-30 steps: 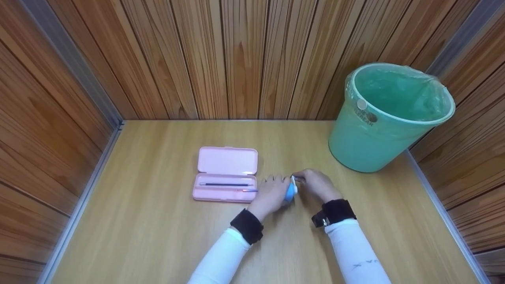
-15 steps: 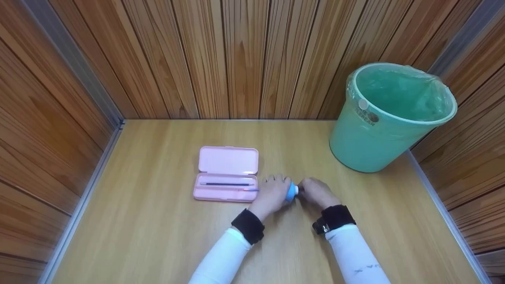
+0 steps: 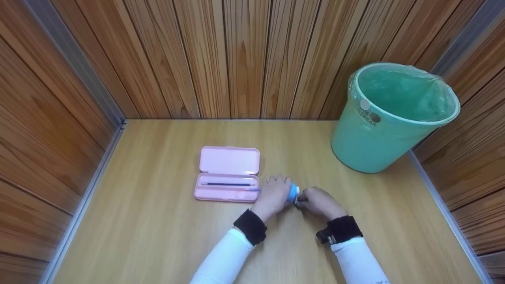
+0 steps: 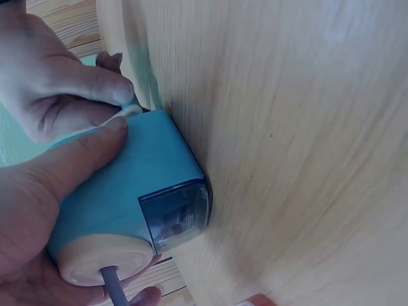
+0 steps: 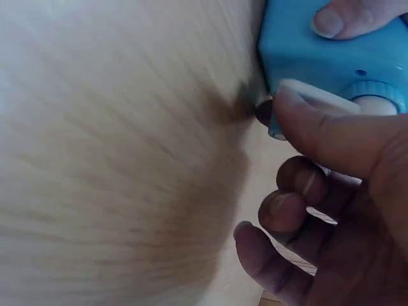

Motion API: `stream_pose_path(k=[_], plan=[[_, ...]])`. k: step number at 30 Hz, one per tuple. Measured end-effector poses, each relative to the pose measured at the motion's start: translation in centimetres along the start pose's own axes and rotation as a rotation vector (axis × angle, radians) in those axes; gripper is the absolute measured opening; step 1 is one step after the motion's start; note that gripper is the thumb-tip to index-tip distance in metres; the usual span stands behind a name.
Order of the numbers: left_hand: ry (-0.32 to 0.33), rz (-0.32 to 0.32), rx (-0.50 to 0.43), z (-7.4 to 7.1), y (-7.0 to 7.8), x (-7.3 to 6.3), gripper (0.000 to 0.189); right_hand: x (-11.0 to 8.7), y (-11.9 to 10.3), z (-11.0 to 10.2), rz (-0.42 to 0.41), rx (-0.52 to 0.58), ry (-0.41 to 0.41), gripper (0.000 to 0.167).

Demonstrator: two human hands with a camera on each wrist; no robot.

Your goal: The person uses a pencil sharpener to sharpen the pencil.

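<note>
A blue hand-crank pencil sharpener (image 3: 292, 192) stands on the table, held by my left hand (image 3: 272, 193), whose thumb lies along its body in the left wrist view. A grey pencil (image 4: 113, 287) sticks out of its round cream front (image 4: 83, 258), and a dark see-through shavings drawer (image 4: 178, 217) shows below. On the opposite side, my right hand (image 3: 320, 203) pinches the handle of the white crank (image 5: 319, 95) between thumb and index finger. The other right fingers hang curled beneath. In the head view the left hand covers most of the sharpener.
Left of the hands lies a pink pencil case (image 3: 229, 159) with its lid up. A dark pencil (image 3: 229, 184) and a thinner colored one (image 3: 250, 189) are in it. A green lined bin (image 3: 371, 146) stands at the back right, near the wood-panelled walls.
My right hand has swung the crank from pointing away from me round to pointing toward me. The left hand keeps its grip on the sharpener in nearly the same place.
</note>
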State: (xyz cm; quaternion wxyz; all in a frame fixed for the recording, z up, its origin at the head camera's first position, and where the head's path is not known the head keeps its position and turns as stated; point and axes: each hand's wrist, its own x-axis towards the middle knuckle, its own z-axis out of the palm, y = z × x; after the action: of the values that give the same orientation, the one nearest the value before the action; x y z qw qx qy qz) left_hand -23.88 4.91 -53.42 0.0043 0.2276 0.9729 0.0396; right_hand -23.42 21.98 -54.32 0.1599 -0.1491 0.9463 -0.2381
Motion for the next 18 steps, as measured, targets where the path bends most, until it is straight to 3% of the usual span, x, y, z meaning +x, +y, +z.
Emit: stream_pose_path(k=[8, 18], plan=[[-0.010, -0.020, -0.006, 0.0, 0.2, 0.1, 0.048, -1.6, -1.1, -0.7, -0.071, -0.044, -0.011, 0.013], [-0.064, -0.027, -0.018, -0.2, 0.2, 0.3, 0.046, -2.9, -2.9, -2.5, -0.055, -0.144, -0.047, 0.007]])
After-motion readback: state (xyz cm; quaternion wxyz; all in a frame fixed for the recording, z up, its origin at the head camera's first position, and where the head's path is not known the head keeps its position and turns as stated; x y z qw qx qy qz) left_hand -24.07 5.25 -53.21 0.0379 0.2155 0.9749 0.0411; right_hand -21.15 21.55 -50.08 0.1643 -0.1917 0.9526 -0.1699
